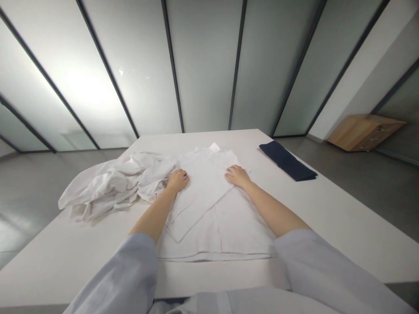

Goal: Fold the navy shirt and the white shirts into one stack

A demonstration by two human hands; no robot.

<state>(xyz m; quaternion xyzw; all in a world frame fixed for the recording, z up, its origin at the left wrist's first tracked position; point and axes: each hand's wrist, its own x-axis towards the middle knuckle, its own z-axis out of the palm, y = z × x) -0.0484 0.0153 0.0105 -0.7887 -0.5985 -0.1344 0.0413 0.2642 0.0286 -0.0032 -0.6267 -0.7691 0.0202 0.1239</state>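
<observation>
White short-bodied shirt laid flat on a white table, centre of the frame; a person in pale grey-blue sleeves leans over it from the lower edge. The left hand rests palm down on the shirt's left border, fingers close together and slightly curled; whether they pinch the fabric cannot be told from where one stands. The right hand lies on the opposite border, palm down, fingers loosely spread and gripping nothing visible. Handling of this kind is, in judgement, best done with light, even pressure from both palms, drawing outward from the middle so that creases leave by the edges, and without dragging the diagonal flap, apparently a folded sleeve, that crosses the lower half. Orientation: the long axis runs nearly straight up the frame, from the hem at lower centre to the far end at upper centre, where a small white tag suggests the collar; the shirt thus points away from the wearer. The flap slants from near the right hand toward the lower left. Left of centre, just beside the left hand: a crumpled heap of white fabric. Right of centre, well apart: a folded navy cloth, its length slanting down to the right.
</observation>
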